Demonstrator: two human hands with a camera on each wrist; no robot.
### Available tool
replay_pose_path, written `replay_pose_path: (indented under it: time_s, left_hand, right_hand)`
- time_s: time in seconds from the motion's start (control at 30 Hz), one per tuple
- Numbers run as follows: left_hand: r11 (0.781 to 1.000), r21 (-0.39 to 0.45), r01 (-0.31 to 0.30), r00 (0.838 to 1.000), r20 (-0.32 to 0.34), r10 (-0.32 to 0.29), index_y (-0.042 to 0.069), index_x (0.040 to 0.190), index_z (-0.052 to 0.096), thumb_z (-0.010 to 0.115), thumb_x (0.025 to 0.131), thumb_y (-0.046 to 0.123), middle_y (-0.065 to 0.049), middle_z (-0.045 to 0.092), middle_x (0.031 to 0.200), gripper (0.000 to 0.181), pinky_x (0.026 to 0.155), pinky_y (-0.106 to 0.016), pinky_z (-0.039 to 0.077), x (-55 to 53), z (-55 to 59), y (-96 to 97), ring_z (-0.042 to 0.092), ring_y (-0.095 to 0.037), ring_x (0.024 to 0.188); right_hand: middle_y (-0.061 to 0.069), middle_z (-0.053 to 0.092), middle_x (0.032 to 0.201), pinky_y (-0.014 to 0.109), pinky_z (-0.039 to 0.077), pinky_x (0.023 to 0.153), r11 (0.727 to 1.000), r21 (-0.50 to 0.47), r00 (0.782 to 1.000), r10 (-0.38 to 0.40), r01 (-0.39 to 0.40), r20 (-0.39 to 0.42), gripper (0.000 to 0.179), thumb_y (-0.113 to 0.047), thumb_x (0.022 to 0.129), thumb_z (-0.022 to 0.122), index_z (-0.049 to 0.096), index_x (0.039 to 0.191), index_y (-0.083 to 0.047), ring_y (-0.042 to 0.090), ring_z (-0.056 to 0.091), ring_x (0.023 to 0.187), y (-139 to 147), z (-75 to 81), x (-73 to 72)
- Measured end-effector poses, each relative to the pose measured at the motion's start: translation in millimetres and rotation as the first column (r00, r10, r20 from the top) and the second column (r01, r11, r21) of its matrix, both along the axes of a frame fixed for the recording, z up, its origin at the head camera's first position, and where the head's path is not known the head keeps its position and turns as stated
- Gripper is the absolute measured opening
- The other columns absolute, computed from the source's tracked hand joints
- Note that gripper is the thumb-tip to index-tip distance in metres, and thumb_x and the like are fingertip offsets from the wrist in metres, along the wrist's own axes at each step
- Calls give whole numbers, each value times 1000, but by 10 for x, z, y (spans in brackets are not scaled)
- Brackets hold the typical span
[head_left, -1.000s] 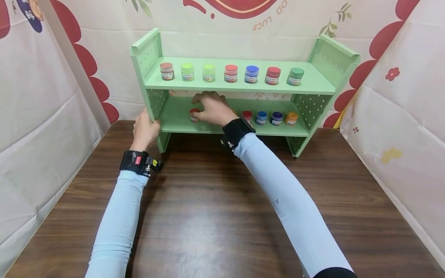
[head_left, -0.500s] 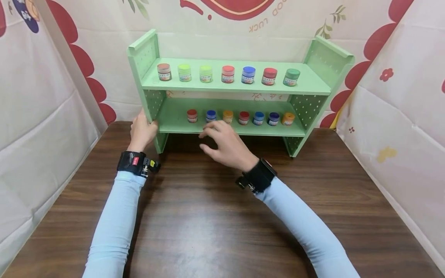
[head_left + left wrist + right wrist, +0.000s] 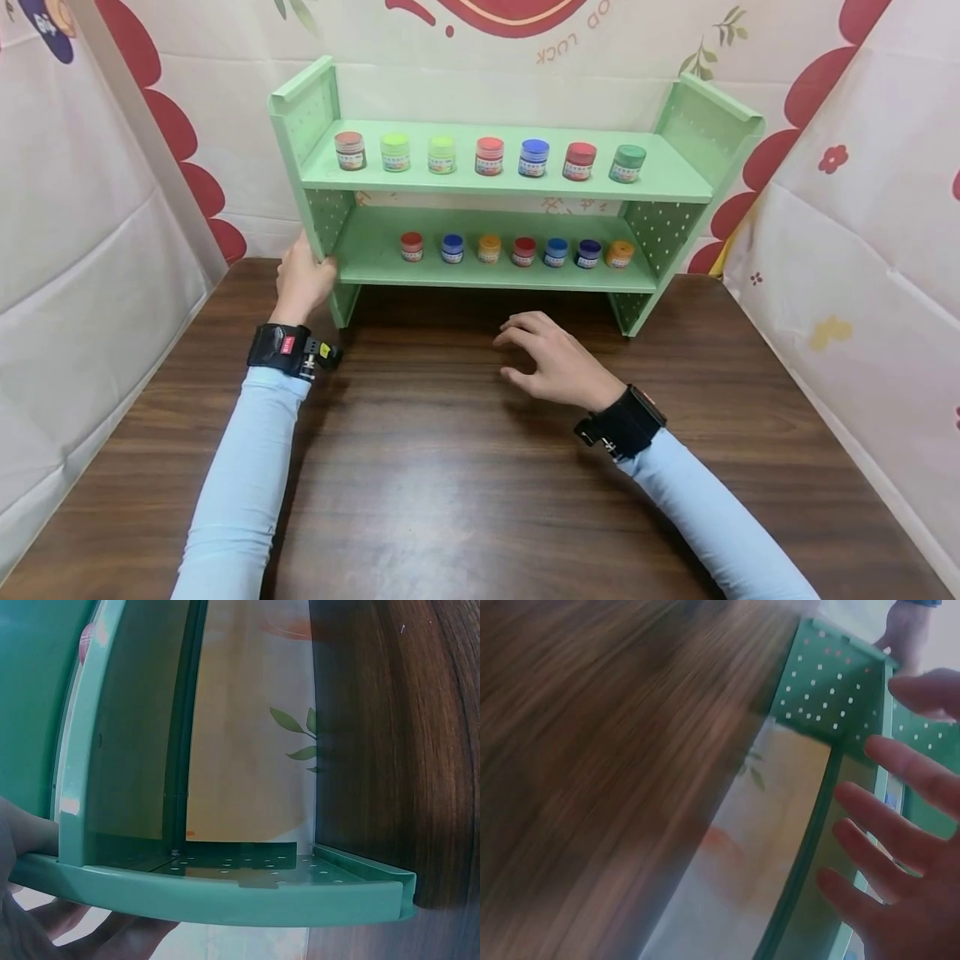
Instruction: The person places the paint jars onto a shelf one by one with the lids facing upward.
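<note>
My left hand (image 3: 303,279) grips the left side panel of a light green two-tier shelf (image 3: 487,282). In the left wrist view its thumb lies on one side of the panel edge (image 3: 225,900) and its fingers (image 3: 120,934) on the other. My right hand (image 3: 558,362) hovers over the table in front of the shelf, fingers spread and holding nothing. On the lower tier stands a row of small paint jars, from a red jar (image 3: 412,247) at the left to an orange jar (image 3: 619,254) at the right. The upper tier bears another row, including a green jar (image 3: 627,164).
The shelf stands at the back of a dark brown wooden table (image 3: 420,467). A printed cloth backdrop (image 3: 495,92) rises behind it, and white cloth walls flank the left side (image 3: 90,292) and right side (image 3: 862,250).
My right hand has let go of the red jar on the lower tier and drawn back, to the right and towards me. My left hand keeps its hold on the shelf panel.
</note>
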State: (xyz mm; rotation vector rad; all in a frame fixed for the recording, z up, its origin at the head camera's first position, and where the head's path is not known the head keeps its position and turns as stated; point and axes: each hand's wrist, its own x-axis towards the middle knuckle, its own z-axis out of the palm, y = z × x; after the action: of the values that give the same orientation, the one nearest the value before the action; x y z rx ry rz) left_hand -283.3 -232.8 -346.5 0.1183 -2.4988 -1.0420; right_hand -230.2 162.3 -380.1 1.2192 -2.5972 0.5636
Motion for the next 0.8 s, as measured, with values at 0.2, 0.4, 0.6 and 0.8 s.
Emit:
replay_pose_path:
  time_s: [0.2, 0.4, 0.6, 0.8]
  left_hand:
    - [1000, 10, -2, 1000, 4, 2, 8, 139, 49, 52, 92, 13, -25, 60, 141, 47, 93, -70, 45, 14, -3, -11, 59, -52, 118]
    - [1000, -1, 19, 1000, -4, -19, 5, 137, 50, 53, 92, 12, -27, 60, 140, 45, 96, -70, 45, 3, -8, 3, 58, -52, 121]
    - [998, -51, 23, 999, 28, -22, 5, 141, 47, 65, 94, 35, -27, 60, 138, 59, 98, -69, 45, 34, 89, -32, 57, -50, 126]
    - [966, -249, -74, 979, 165, 117, 4, 133, 50, 60, 77, 87, -20, 66, 108, 101, 80, -60, 49, 294, 375, -94, 64, -46, 102]
  right_hand:
    - [10, 60, 139, 48, 46, 112, 999, 42, 999, -14, 13, 40, 40, -30, 92, 75, 68, 128, -12, 26, 49, 136, 139, 15, -38]
    - [9, 57, 144, 49, 45, 113, 999, 39, 998, -32, 30, 51, 46, -31, 93, 74, 64, 134, -15, 25, 47, 140, 231, 34, -69]
    - [7, 53, 148, 51, 44, 113, 998, 20, 996, -62, 61, 68, 50, -31, 93, 75, 60, 139, -18, 26, 45, 142, 296, 65, -72]
    - [10, 51, 152, 53, 43, 114, 998, 23, 996, -59, 58, 65, 50, -32, 93, 74, 60, 139, -16, 29, 44, 144, 318, 129, -99]
